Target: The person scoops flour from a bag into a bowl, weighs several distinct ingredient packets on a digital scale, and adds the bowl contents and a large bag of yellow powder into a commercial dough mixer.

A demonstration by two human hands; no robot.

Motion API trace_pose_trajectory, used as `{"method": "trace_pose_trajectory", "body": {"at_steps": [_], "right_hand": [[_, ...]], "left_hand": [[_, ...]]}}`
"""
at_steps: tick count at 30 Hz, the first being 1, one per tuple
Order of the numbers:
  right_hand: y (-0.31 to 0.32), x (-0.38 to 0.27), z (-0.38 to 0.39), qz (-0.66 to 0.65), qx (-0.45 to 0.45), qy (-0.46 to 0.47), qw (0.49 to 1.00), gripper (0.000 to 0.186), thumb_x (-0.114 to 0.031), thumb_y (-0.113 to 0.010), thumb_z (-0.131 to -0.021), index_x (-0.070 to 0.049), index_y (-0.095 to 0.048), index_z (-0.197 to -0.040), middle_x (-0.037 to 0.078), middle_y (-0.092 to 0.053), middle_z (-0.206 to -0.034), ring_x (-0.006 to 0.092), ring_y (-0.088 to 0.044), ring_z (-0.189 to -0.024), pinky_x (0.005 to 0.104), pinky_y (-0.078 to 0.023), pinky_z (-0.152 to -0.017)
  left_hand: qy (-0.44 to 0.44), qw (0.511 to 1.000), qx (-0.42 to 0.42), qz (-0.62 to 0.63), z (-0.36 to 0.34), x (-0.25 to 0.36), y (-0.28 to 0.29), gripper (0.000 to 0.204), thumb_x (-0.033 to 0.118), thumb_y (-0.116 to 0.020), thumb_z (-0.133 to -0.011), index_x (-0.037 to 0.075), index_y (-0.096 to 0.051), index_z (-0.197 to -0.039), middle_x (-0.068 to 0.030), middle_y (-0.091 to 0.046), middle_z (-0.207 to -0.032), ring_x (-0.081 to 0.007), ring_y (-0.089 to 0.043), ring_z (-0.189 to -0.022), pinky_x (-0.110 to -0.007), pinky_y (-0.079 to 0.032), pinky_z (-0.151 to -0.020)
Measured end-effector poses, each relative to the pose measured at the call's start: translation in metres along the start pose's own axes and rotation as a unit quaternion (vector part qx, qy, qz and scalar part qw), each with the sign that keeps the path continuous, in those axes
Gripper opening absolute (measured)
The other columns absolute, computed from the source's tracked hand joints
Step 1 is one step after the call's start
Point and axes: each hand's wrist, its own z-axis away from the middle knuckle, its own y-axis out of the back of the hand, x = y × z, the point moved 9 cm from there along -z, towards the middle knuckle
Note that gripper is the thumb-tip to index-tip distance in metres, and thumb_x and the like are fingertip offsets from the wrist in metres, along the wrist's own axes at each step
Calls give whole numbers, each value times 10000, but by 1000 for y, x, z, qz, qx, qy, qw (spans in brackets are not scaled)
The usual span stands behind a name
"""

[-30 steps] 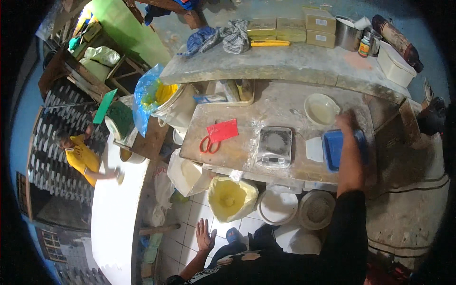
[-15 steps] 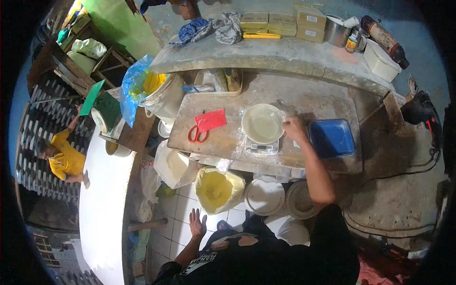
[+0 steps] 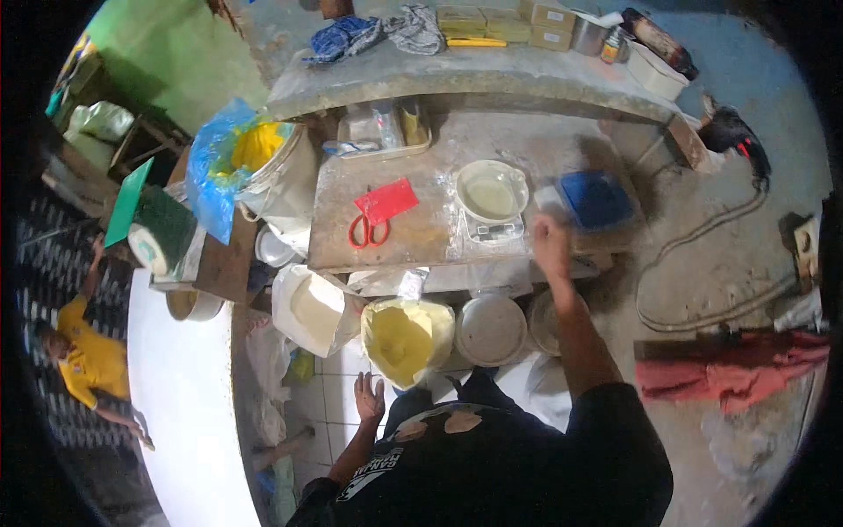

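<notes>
Atop the boxy scale (image 3: 493, 233) sits a smooth, round bowl (image 3: 472, 205).

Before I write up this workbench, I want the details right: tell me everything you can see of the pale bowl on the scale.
The pale bowl is round, open-topped and off-white, with a pale rim, and looks like plastic. It sits upright on the scale, left of the blue tray, leaving the scale's front panel uncovered. Its inside looks faintly greenish; whether it holds anything is unclear. The right hand is apart from it, to its lower right.
</notes>
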Motion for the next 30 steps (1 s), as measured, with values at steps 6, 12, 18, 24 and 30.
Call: {"method": "trace_pose_trajectory", "body": {"at_steps": [6, 12, 18, 24, 30], "right_hand": [[-11, 36, 60, -55, 14, -92, 994, 201, -147, -548, -913, -44, -630, -1064, 209, -658, -942, 353, -628, -937, 397, -495, -802], [-25, -87, 74, 85, -61, 119, 987, 254, -122, -525, -900, -81, -585, -1143, 133, -600, -1233, 367, -627, -983, 443, -504, -843], [-63, -82, 74, 110, -114, 141, 977, 311, -85, -498, -877, -83, -549, -1183, 90, -548, -1334, 392, -647, -911, 506, -520, -784], [-78, -86, 61, 209, -197, 136, 948, 333, -67, -473, -868, -70, -533, -1196, 95, -568, -1258, 403, -660, -861, 527, -523, -759], [-65, -95, 70, 152, -202, 162, 954, 290, -73, -477, -869, -65, -513, -1156, 150, -552, -1213, 398, -641, -926, 540, -513, -738]], "left_hand": [[8, 993, -99, -64, -30, -80, 3, 564, 389, -556, -932, -24, -496, -1310, -290, -416, -1398, -442, -395, -1290, -484, -316, -1097], [32, 999, -15, 34, -47, -102, 49, 502, 348, -535, -949, -62, -506, -1238, -311, -470, -1304, -461, -441, -1210, -482, -354, -1049], [117, 993, 10, 24, 7, -76, 51, 517, 347, -539, -952, -56, -480, -1271, -305, -492, -1296, -451, -478, -1207, -460, -378, -1036], [143, 990, 18, -11, 80, -69, 38, 471, 351, -526, -959, -47, -534, -1210, -278, -559, -1218, -417, -537, -1148, -438, -425, -982], [144, 988, 34, -33, 101, -84, 56, 545, 434, -504, -952, -33, -530, -1230, -276, -592, -1162, -431, -553, -1121, -460, -442, -952]]}}
